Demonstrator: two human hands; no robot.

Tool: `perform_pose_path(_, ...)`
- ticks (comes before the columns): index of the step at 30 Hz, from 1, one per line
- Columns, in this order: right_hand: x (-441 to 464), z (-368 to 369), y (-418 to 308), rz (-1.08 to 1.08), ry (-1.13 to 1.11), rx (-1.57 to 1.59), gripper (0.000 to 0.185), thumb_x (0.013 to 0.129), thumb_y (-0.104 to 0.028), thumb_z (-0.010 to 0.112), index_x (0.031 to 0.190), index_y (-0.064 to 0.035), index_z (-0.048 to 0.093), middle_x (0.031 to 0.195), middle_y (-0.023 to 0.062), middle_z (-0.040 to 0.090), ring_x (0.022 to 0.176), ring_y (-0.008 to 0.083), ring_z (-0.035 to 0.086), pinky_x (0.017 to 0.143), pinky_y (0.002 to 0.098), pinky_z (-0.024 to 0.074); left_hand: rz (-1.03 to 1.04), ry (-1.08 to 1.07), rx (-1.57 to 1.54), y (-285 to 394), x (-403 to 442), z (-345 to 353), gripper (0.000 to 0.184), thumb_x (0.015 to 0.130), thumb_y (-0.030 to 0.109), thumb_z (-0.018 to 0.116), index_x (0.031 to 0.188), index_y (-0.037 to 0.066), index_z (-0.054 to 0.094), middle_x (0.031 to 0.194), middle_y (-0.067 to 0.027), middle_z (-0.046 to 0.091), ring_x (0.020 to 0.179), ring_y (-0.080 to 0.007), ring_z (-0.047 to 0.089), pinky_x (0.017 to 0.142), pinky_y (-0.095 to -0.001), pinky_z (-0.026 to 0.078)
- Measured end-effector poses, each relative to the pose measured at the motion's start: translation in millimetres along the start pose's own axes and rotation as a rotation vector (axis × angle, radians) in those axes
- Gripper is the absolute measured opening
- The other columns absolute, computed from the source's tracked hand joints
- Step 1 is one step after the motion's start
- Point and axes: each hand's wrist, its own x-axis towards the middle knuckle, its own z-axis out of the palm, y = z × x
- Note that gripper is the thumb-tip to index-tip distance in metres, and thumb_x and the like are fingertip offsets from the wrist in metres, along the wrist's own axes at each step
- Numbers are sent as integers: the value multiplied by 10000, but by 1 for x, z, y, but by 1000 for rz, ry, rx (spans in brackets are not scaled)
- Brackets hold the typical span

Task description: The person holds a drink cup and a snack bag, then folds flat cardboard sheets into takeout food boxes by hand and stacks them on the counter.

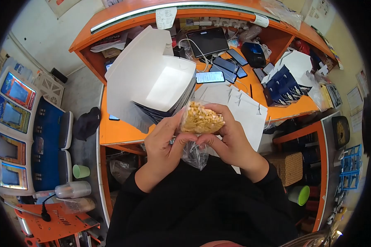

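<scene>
Between both hands, close to my chest, is a clear plastic bag of yellow-orange, grain-like bits (pixel 203 119). My left hand (pixel 167 136) grips its left side, and my right hand (pixel 231 138) grips its right side. Both thumbs press together along the bag's lower edge. The loose clear end of the bag (pixel 195 155) hangs down below the thumbs. Just beyond my left hand stands a stack of white paper food boxes (pixel 169 82), the top one open with its lid up. White sheets (pixel 226 95) lie on the orange desk beyond my right hand.
Several phones (pixel 210 77) lie on the desk, near a black laptop (pixel 206 42) and a dark card device (pixel 253 54). Dark blue folded boxes (pixel 282 88) stand at the right. An orange shelf (pixel 123 31) runs behind. A wicker basket (pixel 287 168) sits below at the right.
</scene>
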Motion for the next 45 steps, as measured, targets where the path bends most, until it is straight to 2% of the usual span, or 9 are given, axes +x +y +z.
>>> perform_pose_path(3, -4, -2, 5, -13, 65, -92, 462, 964, -167, 592, 1338, -33, 355, 1176, 191, 585, 1118, 313, 614, 883, 354, 492, -21, -28, -29, -1, 1, 6, 483, 812, 75, 751, 1255, -34, 593, 867, -116, 660, 716, -181, 637, 650, -259, 504)
perform_pose_path(6, -4, 1, 15, -286, 168, -222, 429, 972, -177, 578, 1317, -28, 371, 1148, 188, 593, 1092, 301, 622, 890, 354, 484, -18, -19, -49, -4, -1, 10, 482, 801, 69, 761, 1243, -36, 600, 835, -110, 658, 698, -171, 631, 631, -254, 494)
perform_pose_path(13, -8, -3, 28, -285, 145, -41, 400, 947, -139, 601, 1285, -33, 415, 1126, 175, 588, 1041, 293, 622, 885, 357, 479, -115, -31, -174, 2, -3, 12, 443, 759, 19, 767, 1173, -52, 629, 793, -106, 650, 657, -173, 620, 605, -257, 486)
perform_pose_path(17, -7, -16, 26, -726, 6, -106, 460, 839, -129, 708, 1237, -40, 496, 1074, 166, 613, 974, 307, 627, 854, 359, 495, 363, -63, 134, 26, 8, -4, 439, 725, -10, 742, 1151, -50, 644, 798, -87, 654, 661, -192, 629, 590, -273, 507)
perform_pose_path(19, -12, -15, 11, -833, -49, -56, 353, 793, -103, 734, 1119, -52, 609, 990, 158, 637, 769, 318, 633, 660, 397, 512, 568, -137, 131, 43, 15, -13, 422, 718, -19, 725, 1134, -52, 654, 808, -92, 650, 669, -208, 633, 586, -289, 522)
perform_pose_path(25, -12, -11, -18, -1182, -48, -151, 326, 798, -76, 694, 1110, -85, 596, 978, 144, 626, 681, 223, 605, 576, 307, 468, 754, -219, -337, 54, 25, -14, 309, 776, 17, 707, 1070, -71, 668, 883, -154, 649, 748, -249, 655, 642, -333, 572)
perform_pose_path(34, -11, -11, -18, -1160, -19, -179, 340, 798, -105, 703, 1126, -107, 617, 1008, 113, 622, 719, 211, 588, 584, 317, 441, 560, -228, -413, 52, 19, -11, 256, 818, 38, 693, 1059, -42, 667, 920, -162, 656, 765, -260, 661, 654, -351, 583)
perform_pose_path(38, -9, -11, -17, -1168, 32, -217, 354, 776, -124, 719, 1119, -128, 631, 1012, 91, 615, 726, 198, 573, 602, 318, 425, 751, -184, -466, 43, 28, -2, 253, 817, 35, 692, 1064, -18, 678, 945, -162, 659, 792, -255, 663, 655, -347, 584)
perform_pose_path(45, -11, -4, -19, -1192, 132, -298, 328, 753, -138, 741, 1076, -158, 689, 1032, 54, 622, 771, 180, 561, 651, 310, 412, 760, -185, -440, 47, 27, -10, 247, 815, 52, 700, 1062, 52, 705, 944, -134, 650, 811, -242, 655, 685, -348, 603)
